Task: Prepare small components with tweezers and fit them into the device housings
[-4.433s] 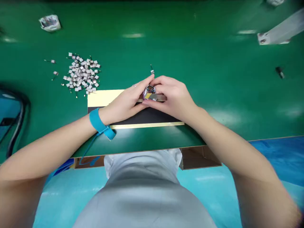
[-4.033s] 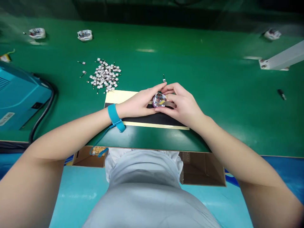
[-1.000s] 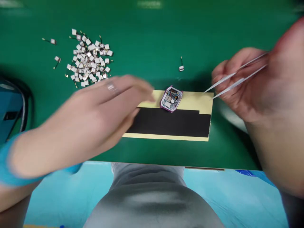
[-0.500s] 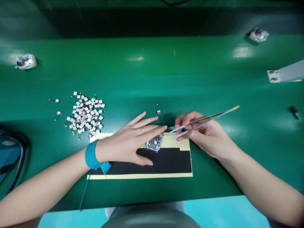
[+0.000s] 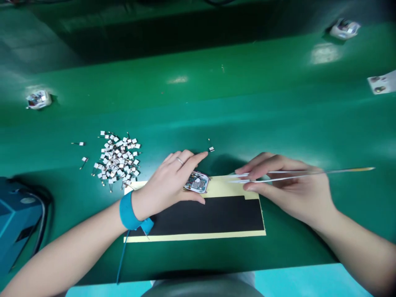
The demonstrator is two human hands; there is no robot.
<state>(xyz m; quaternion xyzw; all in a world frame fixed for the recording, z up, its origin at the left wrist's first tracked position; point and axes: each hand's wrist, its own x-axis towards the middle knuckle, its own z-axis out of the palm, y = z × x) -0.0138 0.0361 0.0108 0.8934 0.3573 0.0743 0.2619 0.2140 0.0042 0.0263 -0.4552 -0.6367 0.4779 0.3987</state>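
Observation:
A small open casing with a circuit board inside (image 5: 199, 182) rests at the upper edge of a yellow and black sheet (image 5: 213, 214). My left hand (image 5: 170, 179), wearing a ring and a blue wrist strap (image 5: 128, 210), has its fingers curled over the casing's left side, thumb on the near edge and index finger along the far side. My right hand (image 5: 297, 194) grips a pair of tweezers (image 5: 337, 170); their tips point left above the sheet, apart and with nothing visible between them. Beyond my left fingertips lies a tiny white part with a short lead (image 5: 211, 149).
A pile of similar small white parts (image 5: 119, 159) lies on the green table left of centre, a few strays beside it. White casings sit at far left (image 5: 38, 99) and far right (image 5: 345, 29). A blue device with a black cable (image 5: 18, 222) stands at the left edge.
My left hand has gone from spread fingers to curled around the casing, which now sits turned. The tweezers have swung flatter in my right hand. The whole view has tilted slightly.

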